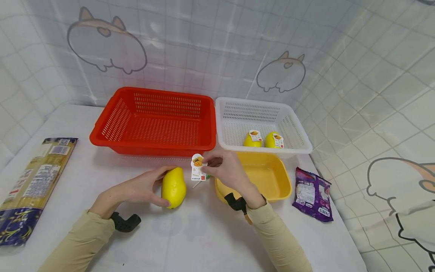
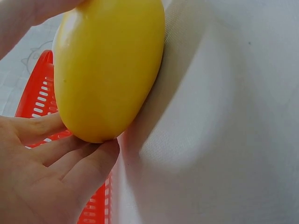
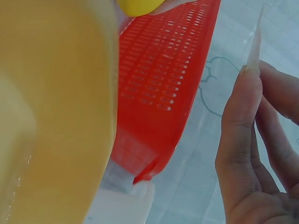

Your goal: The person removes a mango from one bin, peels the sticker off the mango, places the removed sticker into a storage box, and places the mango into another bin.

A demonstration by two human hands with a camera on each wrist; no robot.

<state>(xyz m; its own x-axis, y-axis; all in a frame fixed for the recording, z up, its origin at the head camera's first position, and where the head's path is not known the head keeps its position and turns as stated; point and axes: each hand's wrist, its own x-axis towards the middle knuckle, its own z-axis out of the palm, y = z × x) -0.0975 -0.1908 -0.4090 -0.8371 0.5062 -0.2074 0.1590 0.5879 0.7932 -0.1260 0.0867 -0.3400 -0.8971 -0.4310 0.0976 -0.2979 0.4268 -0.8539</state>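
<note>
1. Left hand (image 1: 142, 187) curls round a smooth yellow mango-shaped fruit (image 1: 173, 187), steadying it where it lies on the white table (image 1: 190, 241), just in front of the red basket.
2. Right hand (image 1: 227, 169) pinches a small white paper tag with a fruit picture (image 1: 198, 167) between thumb and fingertips (image 3: 245, 112), held just above and right of the fruit's top end. Whether the tag is tied to the fruit cannot be told.
3. Progress, as judged: two fruits already sorted, one in hand.
4. Red slotted plastic basket (image 1: 154, 121): nothing visible inside.
5. White slotted plastic basket (image 1: 261, 124): two yellow fruits with tags (image 1: 263, 139), side by side.
6. Shallow yellow plastic tub (image 1: 268, 177) under the right wrist: appears empty.
7. Outliers: purple snack packet (image 1: 312, 194) far right; long gold-and-blue packet (image 1: 30, 185) far left.
</note>
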